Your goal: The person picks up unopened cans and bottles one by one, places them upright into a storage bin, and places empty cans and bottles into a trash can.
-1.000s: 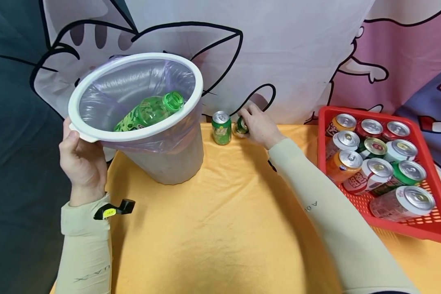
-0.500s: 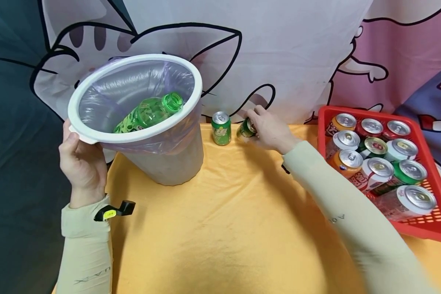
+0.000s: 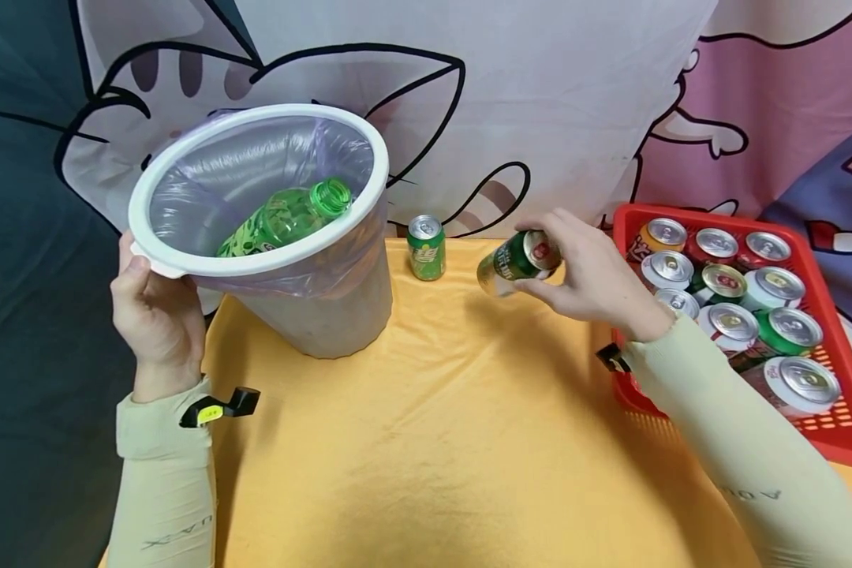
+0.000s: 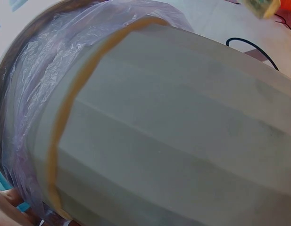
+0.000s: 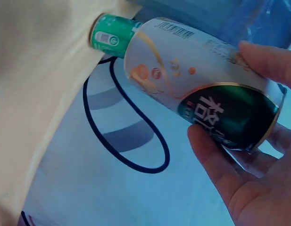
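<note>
My left hand (image 3: 158, 315) grips the white rim of a grey trash bin (image 3: 326, 315) at the left, thumb on the rim's tab. A thin purple bag lines the bin (image 4: 159, 117); a green plastic bottle (image 3: 284, 217) leans inside it. In my right hand (image 3: 596, 276) is a dark green and pale drink can (image 3: 514, 260), tilted, its top toward the hand. The right wrist view shows thumb and fingers around that can (image 5: 197, 80). A small green soda can (image 3: 427, 251) stands upright between bin and right hand.
A red plastic basket (image 3: 621, 229) at the right holds several drink cans, partly covered by my right forearm. Yellow cloth (image 3: 412, 442) covers the table. A printed cartoon curtain (image 3: 539, 95) hangs along the back edge.
My right hand has drawn the dark green can away from the back edge, toward the right and nearer me, tilting it. The left hand and the bin have hardly moved.
</note>
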`<state>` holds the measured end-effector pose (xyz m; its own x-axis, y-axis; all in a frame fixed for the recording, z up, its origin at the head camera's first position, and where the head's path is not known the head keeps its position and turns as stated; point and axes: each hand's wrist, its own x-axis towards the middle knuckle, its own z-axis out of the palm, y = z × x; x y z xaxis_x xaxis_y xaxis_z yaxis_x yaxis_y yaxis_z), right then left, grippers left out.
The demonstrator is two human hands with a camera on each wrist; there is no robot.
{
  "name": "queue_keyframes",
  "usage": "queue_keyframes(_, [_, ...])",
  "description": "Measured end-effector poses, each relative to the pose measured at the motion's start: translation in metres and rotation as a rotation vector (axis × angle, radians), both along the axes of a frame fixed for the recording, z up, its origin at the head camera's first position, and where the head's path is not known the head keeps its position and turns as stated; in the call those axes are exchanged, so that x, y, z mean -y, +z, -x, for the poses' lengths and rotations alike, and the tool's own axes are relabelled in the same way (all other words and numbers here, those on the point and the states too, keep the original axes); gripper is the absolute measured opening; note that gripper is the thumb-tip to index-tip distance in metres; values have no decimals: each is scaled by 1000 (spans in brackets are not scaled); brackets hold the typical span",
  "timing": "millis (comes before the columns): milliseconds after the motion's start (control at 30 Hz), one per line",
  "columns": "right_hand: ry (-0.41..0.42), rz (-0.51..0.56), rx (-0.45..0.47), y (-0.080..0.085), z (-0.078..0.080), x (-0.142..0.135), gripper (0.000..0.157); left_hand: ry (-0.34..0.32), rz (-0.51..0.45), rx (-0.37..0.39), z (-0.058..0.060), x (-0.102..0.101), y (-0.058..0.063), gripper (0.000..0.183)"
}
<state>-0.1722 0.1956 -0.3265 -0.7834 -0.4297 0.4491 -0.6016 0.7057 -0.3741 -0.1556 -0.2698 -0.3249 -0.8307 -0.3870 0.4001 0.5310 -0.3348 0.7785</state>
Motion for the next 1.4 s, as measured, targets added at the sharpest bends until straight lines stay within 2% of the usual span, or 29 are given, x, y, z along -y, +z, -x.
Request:
queue_keyframes(167, [-57,144,-1,3,-27,-13,72,-9,-19,-16,1,0,2,56])
queue_keyframes(433, [-208,323,10,12,-67,-38,86,-12,-25,-26,1,0,2,57])
queue_keyframes(733, [-297,477,-18,11,-102,-80,84,-5,-9,-24,1,1,1,57])
queue_keyframes(900, [-406,469,2,4,-119,-104,85,1,-14,-5,-1,1,0,56])
queue_keyframes(1133, [-560,394,66,-14,-142,-134,87,4,-18,-9,0,1,-1,56])
queue_keyframes(1267, [-583,329,30,-26,-149,-148,83,0,-16,-18,2,0,-1,56])
queue_keyframes(1400, [-548,275,-43,-37,-152,-159,82,-8,-17,-23,2,0,0,54])
